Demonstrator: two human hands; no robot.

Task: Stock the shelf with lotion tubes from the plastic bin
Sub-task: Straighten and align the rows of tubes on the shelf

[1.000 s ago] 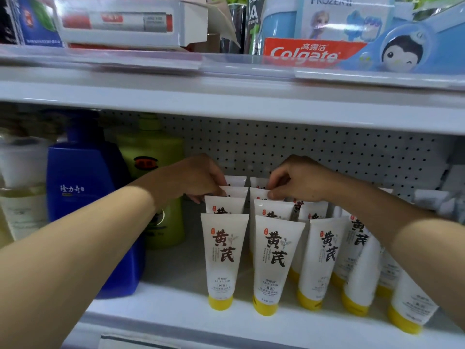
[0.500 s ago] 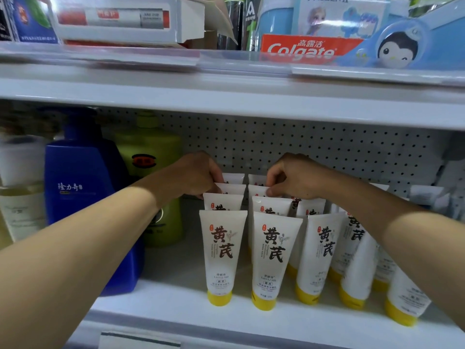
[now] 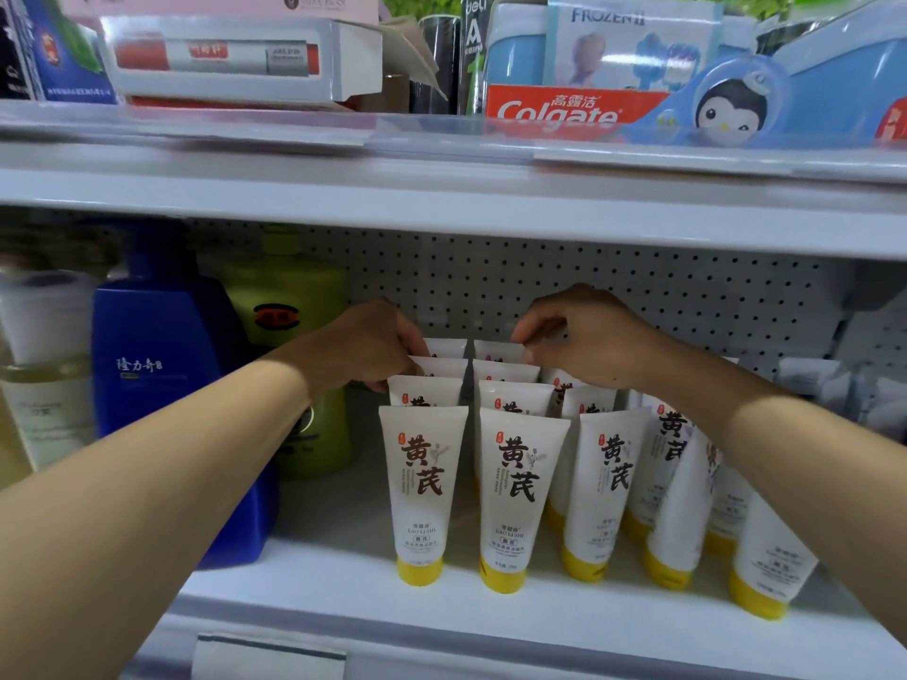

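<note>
Tubes (image 3: 424, 488) stand cap-down in rows so labels face outward. Left hand (image 3: 373, 343) and right hand (image 3: 584, 336) each pinch a rear tube's crimped top, probably squaring the rows.

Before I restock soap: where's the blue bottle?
Head view, lower shelf, left side: the blue bottle stands in front of the green bottle, left of the lotion tubes.
</note>
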